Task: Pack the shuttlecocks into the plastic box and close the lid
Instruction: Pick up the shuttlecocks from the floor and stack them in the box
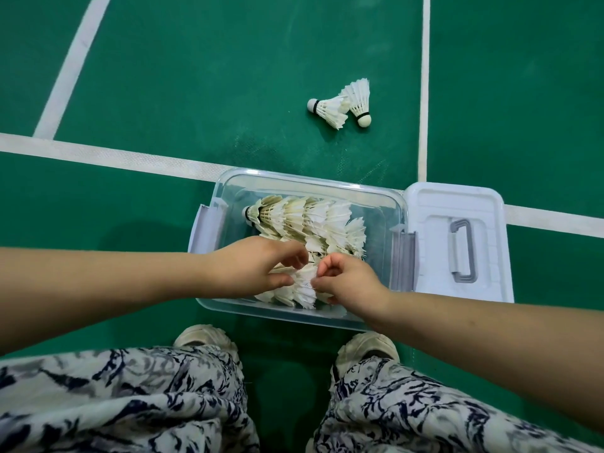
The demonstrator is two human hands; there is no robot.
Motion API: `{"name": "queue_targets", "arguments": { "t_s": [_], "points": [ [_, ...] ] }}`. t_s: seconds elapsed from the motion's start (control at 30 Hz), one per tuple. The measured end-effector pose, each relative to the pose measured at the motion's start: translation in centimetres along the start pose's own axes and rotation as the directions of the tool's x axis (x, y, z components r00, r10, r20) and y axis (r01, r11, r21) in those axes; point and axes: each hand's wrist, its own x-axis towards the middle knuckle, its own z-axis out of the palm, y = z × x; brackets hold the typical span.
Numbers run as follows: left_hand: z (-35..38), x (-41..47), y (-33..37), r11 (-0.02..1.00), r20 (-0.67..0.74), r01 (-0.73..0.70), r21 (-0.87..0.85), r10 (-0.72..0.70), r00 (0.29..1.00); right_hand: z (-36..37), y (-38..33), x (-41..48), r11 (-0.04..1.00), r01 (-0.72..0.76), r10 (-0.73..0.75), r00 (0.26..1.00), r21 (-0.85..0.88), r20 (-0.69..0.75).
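The left hand [258, 266] curls over the near row [302, 287] of nested shuttlecocks, thumb underneath. The right hand [348, 281] pinches the feathers at the end of that same row. Both grips sit on the fragile part. Too hard a squeeze, or a push at a slant, would probably bend or split feathers. If the two hands pull apart, the nested stack could come undone and scatter.

Just beyond the fingers, a far row [304, 220] lies on its side, and the near one could snag its feathers if it slides that way. Anything left standing proud of the rim would likely stop the lid from seating.

The clear box [313, 182] under both hands holds these two rows and nothing else that I can make out. Its white lid [434, 204] lies flat on the floor [196, 76], touching the box wall to the right of the right hand, with a grey handle [462, 250] on it.

Well beyond the grip, two loose shuttlecocks [331, 112] lie touching on the floor, unpacked. Closing up now would leave them out.
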Motion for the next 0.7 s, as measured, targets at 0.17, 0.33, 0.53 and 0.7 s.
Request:
{"name": "queue_targets", "arguments": {
  "t_s": [0.17, 0.33, 0.53, 0.7],
  "points": [
    [-0.9, 0.2, 0.7, 0.999, -0.07, -0.034, 0.01, 0.035, 0.997, -1.0, -0.9, -0.7, 0.998, 0.064, -0.066, 0.988, -0.019, -0.143],
    [-2.3, 0.6, 2.2, 0.997, -0.203, -0.07, 0.018, 0.072, 0.977, -2.0, -4.2, -1.0, 0.969, 0.245, -0.234, 0.95, 0.032, -0.204],
    [-7.0, 3.1, 2.0, 0.996, -0.43, -0.064, 0.055, 0.082, 0.899, -4.0, -8.6, 2.3, 0.911, 0.393, -0.411, 0.859, -0.123, -0.305],
    [-9.9, 8.1, -0.4, 0.995, -0.477, -0.002, 0.095, 0.047, 0.878, -6.8, -10.8, 8.6, 0.861, 0.336, -0.459, 0.837, -0.381, -0.299]
  ]
}}
